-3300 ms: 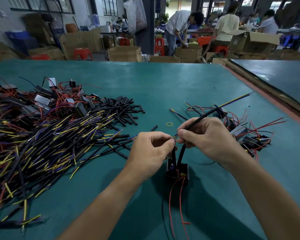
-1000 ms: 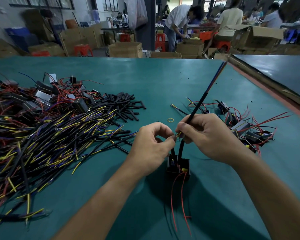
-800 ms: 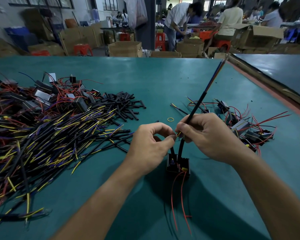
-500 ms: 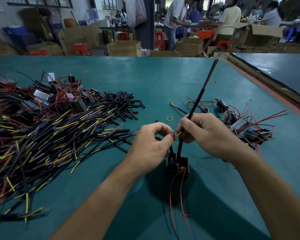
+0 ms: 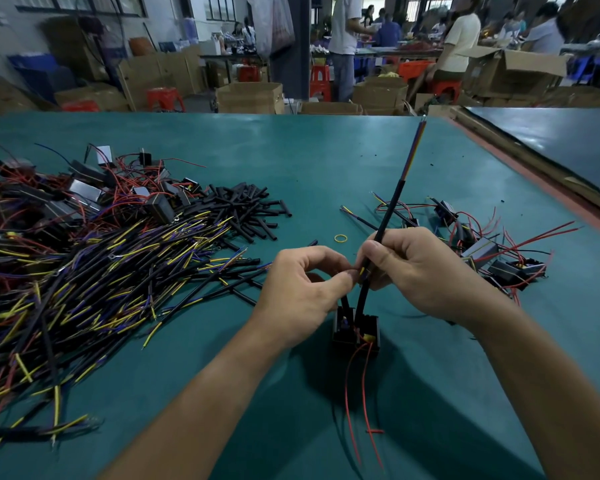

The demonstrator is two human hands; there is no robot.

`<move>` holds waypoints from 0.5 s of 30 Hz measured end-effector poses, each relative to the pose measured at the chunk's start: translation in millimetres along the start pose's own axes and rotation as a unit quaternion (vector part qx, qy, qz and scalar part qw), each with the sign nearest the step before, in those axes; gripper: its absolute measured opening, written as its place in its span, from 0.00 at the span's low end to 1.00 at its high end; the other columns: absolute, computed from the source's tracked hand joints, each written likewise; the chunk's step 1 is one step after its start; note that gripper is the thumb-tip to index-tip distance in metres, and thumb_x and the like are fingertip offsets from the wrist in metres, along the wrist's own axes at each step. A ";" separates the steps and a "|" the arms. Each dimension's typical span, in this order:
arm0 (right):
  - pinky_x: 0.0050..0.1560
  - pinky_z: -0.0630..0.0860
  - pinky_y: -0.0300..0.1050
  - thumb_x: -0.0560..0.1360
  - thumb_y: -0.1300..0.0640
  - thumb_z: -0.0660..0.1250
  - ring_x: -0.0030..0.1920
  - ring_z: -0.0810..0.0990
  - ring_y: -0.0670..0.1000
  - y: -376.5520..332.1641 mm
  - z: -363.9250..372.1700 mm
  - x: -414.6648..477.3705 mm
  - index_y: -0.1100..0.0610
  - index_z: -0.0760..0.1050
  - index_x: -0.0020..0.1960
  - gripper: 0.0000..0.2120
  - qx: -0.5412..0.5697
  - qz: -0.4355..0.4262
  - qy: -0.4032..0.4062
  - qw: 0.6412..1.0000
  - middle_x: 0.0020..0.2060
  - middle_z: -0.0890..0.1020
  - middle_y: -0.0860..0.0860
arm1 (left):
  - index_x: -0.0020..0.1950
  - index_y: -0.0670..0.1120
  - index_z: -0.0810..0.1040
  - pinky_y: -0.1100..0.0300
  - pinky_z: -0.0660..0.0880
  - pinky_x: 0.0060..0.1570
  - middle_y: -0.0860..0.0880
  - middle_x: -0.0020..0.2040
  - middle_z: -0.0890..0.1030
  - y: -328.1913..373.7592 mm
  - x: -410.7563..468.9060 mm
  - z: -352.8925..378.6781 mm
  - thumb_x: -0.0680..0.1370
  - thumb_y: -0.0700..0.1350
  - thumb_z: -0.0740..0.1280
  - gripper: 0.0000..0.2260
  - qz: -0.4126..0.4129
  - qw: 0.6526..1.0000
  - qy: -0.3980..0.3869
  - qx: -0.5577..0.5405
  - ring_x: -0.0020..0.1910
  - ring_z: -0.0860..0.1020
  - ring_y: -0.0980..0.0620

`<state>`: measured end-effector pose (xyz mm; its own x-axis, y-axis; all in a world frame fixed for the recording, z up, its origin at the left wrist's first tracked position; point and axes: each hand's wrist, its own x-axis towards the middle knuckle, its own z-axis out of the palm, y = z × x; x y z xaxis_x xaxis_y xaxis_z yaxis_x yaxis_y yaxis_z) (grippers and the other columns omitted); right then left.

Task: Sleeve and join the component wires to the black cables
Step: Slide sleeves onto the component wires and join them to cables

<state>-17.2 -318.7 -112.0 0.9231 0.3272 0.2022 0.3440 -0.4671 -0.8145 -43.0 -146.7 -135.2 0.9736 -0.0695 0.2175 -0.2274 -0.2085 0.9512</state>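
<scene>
Right hand (image 5: 420, 271) grip clamped round black cable (image 5: 392, 202), upright above component (image 5: 355, 327) on table (image 5: 326, 161). Left hand (image 5: 302, 289) grip pinches yellow wire tip (image 5: 362, 271). Risk: tip slips from the pinch and the joint is loose; a tug topples component.

Green table (image 5: 326, 161) (cables (image 5: 101, 271), sleeves (image 5: 246, 209), components (image 5: 482, 251))

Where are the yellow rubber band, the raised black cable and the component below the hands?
yellow rubber band (image 5: 340, 241), head view, near rim.
black cable (image 5: 394, 202), head view, middle of sheath.
component (image 5: 369, 323), head view, black body.
</scene>
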 end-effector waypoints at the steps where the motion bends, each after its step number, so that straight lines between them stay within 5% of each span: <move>1: 0.47 0.80 0.60 0.82 0.54 0.61 0.37 0.83 0.56 -0.3 0.2 0.0 0.56 0.80 0.41 0.15 0.000 -0.002 0.001 1.000 0.36 0.84 0.58 | 0.38 0.49 0.80 0.65 0.70 0.27 0.55 0.28 0.78 0.8 0.1 0.6 0.74 0.39 0.73 0.08 -0.005 1.000 -0.001 -0.005 0.23 0.73 0.56; 9: 0.41 0.82 0.46 0.81 0.59 0.61 0.33 0.82 0.51 -4.1 0.1 0.1 0.58 0.79 0.41 0.13 0.046 0.007 0.031 0.998 0.32 0.82 0.52 | 0.38 0.43 0.73 0.62 0.71 0.26 0.40 0.33 0.78 6.4 1.2 6.1 0.76 0.30 0.62 0.11 -0.082 0.991 -0.005 -0.104 0.22 0.71 0.48; 15: 0.41 0.82 0.45 0.80 0.65 0.64 0.33 0.83 0.49 -8.6 0.2 -1.6 0.66 0.78 0.43 0.09 0.102 0.018 0.021 0.994 0.33 0.84 0.54 | 0.41 0.40 0.77 0.60 0.77 0.29 0.44 0.32 0.80 2.6 0.4 0.5 0.74 0.34 0.72 0.05 -0.082 0.989 -0.036 -0.118 0.24 0.76 0.52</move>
<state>-21.7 -315.0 -105.4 0.9422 0.2766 0.1892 0.2717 -0.3002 -0.9144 -43.3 -147.7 -132.7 0.9910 -0.1250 0.0470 -0.0461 0.0103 0.9989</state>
